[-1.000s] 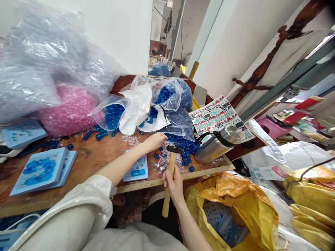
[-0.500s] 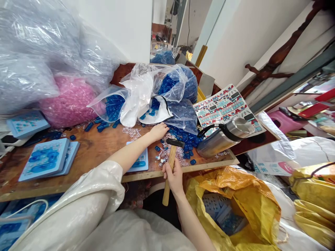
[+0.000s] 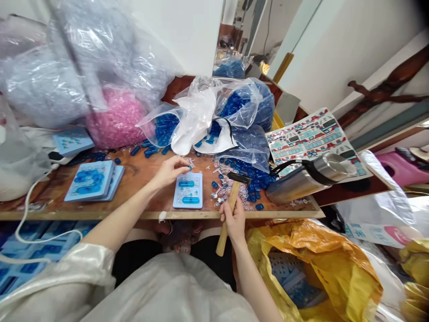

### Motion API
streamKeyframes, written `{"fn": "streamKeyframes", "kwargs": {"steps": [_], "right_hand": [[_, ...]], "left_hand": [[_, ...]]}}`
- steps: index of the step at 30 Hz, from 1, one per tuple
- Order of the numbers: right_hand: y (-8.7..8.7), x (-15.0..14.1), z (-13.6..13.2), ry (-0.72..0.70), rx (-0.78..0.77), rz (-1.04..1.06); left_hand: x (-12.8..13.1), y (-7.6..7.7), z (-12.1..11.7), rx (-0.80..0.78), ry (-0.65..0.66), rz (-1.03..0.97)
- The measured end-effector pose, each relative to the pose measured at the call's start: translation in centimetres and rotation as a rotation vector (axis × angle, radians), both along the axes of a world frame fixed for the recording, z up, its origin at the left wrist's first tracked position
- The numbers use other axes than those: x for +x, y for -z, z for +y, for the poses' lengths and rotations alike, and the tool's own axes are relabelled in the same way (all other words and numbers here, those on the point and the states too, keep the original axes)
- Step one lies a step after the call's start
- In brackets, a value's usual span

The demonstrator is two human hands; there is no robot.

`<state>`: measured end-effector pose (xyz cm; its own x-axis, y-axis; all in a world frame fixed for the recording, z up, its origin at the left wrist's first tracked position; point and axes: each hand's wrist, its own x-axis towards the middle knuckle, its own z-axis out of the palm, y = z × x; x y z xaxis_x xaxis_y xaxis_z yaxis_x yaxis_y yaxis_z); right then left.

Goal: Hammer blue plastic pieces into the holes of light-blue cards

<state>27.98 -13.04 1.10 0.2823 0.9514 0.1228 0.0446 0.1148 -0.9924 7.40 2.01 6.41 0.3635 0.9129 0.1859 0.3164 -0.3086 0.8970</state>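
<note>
My left hand (image 3: 170, 171) hovers over the upper left of a light blue plastic plate (image 3: 178, 191), fingertips pinched on a small blue plastic piece (image 3: 190, 168). Two long translucent blue parts and small clear bits sit on that plate, which lies near the table's front edge. My right hand (image 3: 234, 220) is closed round the wooden handle of a hammer (image 3: 233, 195), its black head upright above the loose pieces. Beside the hammer, clear pieces (image 3: 241, 192) and dark blue pieces (image 3: 257, 179) are heaped on the table.
Stacked light blue plates (image 3: 90, 180) lie at left. Bags of blue parts (image 3: 246, 105) and a pink-filled bag (image 3: 117, 117) stand behind. A steel flask (image 3: 306, 181) leans by a sticker sheet (image 3: 313, 141). A yellow sack (image 3: 338, 268) is below the table at right.
My left hand has moved back from the blue heap by the white bag to over the plate, a small blue piece now between its fingers. The right hand still grips the hammer.
</note>
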Motion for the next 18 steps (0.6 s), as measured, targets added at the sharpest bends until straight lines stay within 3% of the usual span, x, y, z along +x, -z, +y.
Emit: {"fn": "streamKeyframes", "kwargs": {"steps": [3,7,13,16,18], "right_hand": [[-0.2,-0.2,0.1,-0.004,-0.009,-0.030],[-0.3,-0.5,0.0,0.005,-0.045,-0.072],[-0.9,-0.9,-0.8,-0.049,-0.129,-0.129],[-2.4,-1.6,-1.2,-0.139,-0.185,-0.310],[-3.7,-2.3,-1.3,-0.199,-0.139,-0.491]], "left_hand": [[-2.7,1.2,-3.2,-0.082,-0.044,-0.006],[-2.8,2.4,-5.7,0.025,-0.069,0.151],[-2.4,2.1,-5.8,0.075,-0.130,0.229],[-2.4,1.8,-5.8,0.043,-0.109,0.277],[-2.3,1.7,-5.9,0.052,-0.096,0.296]]}}
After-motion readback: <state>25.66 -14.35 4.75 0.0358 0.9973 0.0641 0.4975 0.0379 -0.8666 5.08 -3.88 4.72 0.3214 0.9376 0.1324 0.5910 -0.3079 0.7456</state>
